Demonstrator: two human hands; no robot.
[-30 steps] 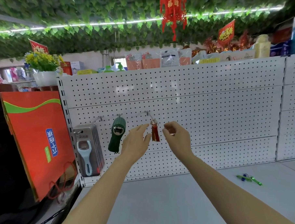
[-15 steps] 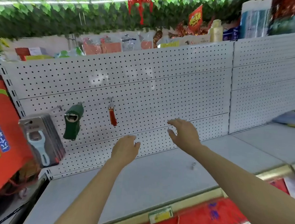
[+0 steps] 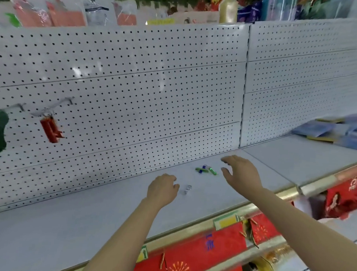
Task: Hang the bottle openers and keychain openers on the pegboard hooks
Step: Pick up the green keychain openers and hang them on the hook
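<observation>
Two hands hover over the white shelf [image 3: 88, 223], both empty. The right hand [image 3: 240, 173] has its fingers spread and loosely bent, thumb apart from them, palm down; the left hand [image 3: 163, 189] hangs with fingers loosely curled round nothing. The green and blue keychain openers [image 3: 206, 170] lie in a small cluster on the shelf near the foot of the pegboard [image 3: 135, 82], just left of the right fingertips [image 3: 224, 170] and beyond the left hand. Their long axis runs roughly across the view, side to side (blur hides finer detail). The right hand looks the nearer, so a short reach leftward would likely meet one end first. A small silvery piece [image 3: 187, 189] lies just beside the left hand. A red keychain opener [image 3: 51, 129] already hangs from a hook [image 3: 39, 114] at the left.
</observation>
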